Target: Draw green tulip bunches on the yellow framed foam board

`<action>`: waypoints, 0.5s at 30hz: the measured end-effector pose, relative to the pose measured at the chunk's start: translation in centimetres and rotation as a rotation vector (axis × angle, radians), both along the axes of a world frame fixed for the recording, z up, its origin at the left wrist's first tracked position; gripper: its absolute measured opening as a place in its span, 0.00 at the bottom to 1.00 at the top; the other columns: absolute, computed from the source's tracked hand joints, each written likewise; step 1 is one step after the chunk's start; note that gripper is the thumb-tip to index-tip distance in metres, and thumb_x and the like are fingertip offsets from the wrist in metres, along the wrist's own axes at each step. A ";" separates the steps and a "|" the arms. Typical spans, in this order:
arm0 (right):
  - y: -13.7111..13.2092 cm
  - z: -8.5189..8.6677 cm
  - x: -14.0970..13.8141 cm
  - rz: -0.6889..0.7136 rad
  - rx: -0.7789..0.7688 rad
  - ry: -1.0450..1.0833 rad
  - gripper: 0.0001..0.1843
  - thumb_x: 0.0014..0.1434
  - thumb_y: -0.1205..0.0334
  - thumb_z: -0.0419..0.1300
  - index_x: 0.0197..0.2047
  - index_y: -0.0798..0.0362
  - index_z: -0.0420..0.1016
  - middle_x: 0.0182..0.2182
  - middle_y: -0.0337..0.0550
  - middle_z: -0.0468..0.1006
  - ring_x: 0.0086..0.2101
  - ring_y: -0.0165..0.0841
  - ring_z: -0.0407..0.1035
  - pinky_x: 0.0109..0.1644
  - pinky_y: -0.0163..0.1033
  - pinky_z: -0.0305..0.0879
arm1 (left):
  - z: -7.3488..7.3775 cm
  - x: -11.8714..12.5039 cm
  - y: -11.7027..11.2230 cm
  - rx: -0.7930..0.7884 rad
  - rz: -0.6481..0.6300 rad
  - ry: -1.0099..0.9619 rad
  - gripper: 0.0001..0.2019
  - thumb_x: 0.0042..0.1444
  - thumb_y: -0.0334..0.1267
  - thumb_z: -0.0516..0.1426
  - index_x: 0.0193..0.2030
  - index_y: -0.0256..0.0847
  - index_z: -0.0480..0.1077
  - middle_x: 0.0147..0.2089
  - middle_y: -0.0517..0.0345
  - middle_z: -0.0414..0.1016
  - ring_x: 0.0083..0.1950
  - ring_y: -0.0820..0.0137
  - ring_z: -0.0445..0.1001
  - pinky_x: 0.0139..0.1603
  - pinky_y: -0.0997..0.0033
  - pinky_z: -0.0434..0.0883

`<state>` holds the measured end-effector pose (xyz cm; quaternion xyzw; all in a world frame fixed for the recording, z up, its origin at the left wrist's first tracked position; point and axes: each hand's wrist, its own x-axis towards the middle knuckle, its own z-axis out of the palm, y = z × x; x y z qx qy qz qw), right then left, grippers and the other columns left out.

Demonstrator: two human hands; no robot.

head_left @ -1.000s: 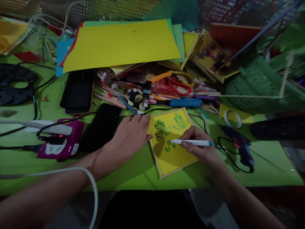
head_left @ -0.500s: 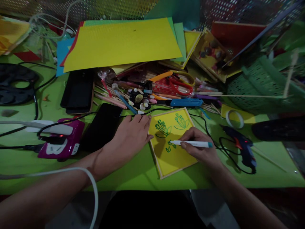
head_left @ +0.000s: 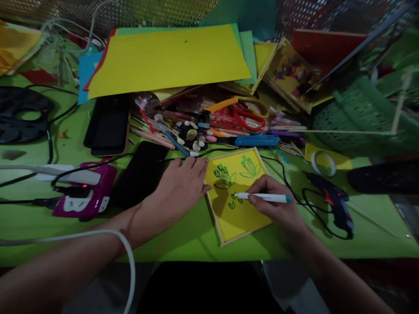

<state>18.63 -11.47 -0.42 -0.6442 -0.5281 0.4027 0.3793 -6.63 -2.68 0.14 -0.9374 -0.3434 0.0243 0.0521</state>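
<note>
My right hand (head_left: 275,203) grips a white marker (head_left: 266,197) with a green end, its tip against a yellow panel (head_left: 242,224) edged with thin wooden sticks. Two green flower drawings (head_left: 224,175) fill the panel's upper part, and a few small green petal shapes (head_left: 231,204) lie under the marker tip. Flat and palm down, my left hand (head_left: 181,187) rests with its fingertips at the panel's left edge. Beneath its wrist side lies a dark flat device (head_left: 140,168).
Left of my hands sits a purple power strip (head_left: 106,185) with cables. A glue gun (head_left: 334,203) and a tape roll (head_left: 323,163) lie to the right. Behind are a blue cutter (head_left: 257,140), scissors (head_left: 250,115), coloured sheets (head_left: 170,61) and a green basket (head_left: 360,117).
Almost nothing differs. The marker tip stays by the small petal shapes, and my left hand keeps its place; the whole view has shifted very slightly.
</note>
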 end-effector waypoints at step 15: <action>0.0 -0.2 -0.2 0.000 0.025 0.012 0.07 0.53 0.61 0.70 0.30 0.49 0.75 0.24 0.38 0.76 0.22 0.30 0.63 0.23 0.35 0.56 | 0.2 0.0 0.0 0.011 -0.009 -0.009 0.28 0.70 0.47 0.57 0.69 0.29 0.67 0.54 0.41 0.77 0.54 0.53 0.74 0.46 0.58 0.67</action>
